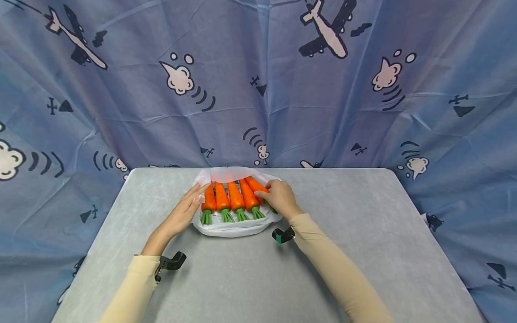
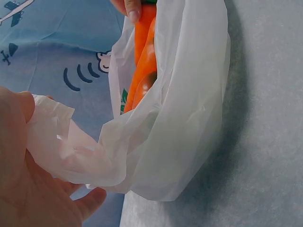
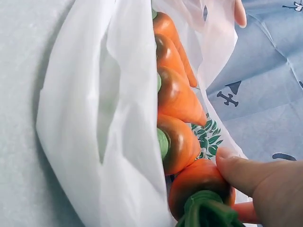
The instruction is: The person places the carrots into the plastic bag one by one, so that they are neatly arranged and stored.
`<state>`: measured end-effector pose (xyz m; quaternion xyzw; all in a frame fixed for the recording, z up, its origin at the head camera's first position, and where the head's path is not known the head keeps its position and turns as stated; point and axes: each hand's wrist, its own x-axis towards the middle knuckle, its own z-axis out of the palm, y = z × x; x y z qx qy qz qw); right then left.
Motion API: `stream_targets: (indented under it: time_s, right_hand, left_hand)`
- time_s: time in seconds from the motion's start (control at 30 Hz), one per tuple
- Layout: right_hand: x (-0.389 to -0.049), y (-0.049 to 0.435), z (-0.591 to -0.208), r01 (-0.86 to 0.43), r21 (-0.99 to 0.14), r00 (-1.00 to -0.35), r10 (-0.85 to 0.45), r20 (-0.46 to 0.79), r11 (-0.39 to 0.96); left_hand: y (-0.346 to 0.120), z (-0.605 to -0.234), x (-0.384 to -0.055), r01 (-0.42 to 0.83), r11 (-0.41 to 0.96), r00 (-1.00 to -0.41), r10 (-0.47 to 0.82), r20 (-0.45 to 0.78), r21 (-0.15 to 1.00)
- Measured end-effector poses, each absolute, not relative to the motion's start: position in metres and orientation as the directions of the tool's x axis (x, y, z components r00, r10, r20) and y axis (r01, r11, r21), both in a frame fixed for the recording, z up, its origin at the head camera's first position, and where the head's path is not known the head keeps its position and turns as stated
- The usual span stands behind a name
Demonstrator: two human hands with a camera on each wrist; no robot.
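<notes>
A white plastic bag [image 1: 230,231] lies on its side with its mouth spread, holding a row of orange carrots [image 1: 222,197] with green tops toward the person. My left hand [image 1: 183,213] is at the bag's left edge. In the left wrist view its thumb meets the thin film [image 2: 78,156], with the other fingers behind it. At the right end of the row my right hand [image 1: 282,197] grips the last carrot [image 3: 199,182] between thumb and fingers. This carrot is tilted beside its neighbour [image 3: 177,144], partly hidden by the hand in the head view.
Beneath the bag is a pale grey table [image 1: 343,251]. A blue curtain [image 1: 226,112] with printed planes hangs close behind its far edge. The bag's near side stands as a raised, folded wall [image 3: 80,113] in front of the carrots. Green leaf print [image 3: 208,137] shows on the film.
</notes>
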<state>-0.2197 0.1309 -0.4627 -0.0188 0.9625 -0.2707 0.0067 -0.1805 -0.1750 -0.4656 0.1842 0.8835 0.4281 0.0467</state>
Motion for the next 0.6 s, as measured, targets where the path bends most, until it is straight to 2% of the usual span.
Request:
stream_targets:
  time_s: [0.43,0.6]
  right_hand:
    - [-0.231,0.122,-0.465,-0.04,-0.511,-0.999,-0.018,0.048,0.859]
    - [-0.231,0.125,-0.466,-0.03,-0.513,-1.0,-0.025,0.017,0.858]
  left_hand:
    - [-0.176,-0.47,-0.182,0.293,0.558,-0.926,0.366,0.087,0.776]
    - [-0.177,-0.47,-0.182,0.295,0.562,-0.927,0.364,0.088,0.773]
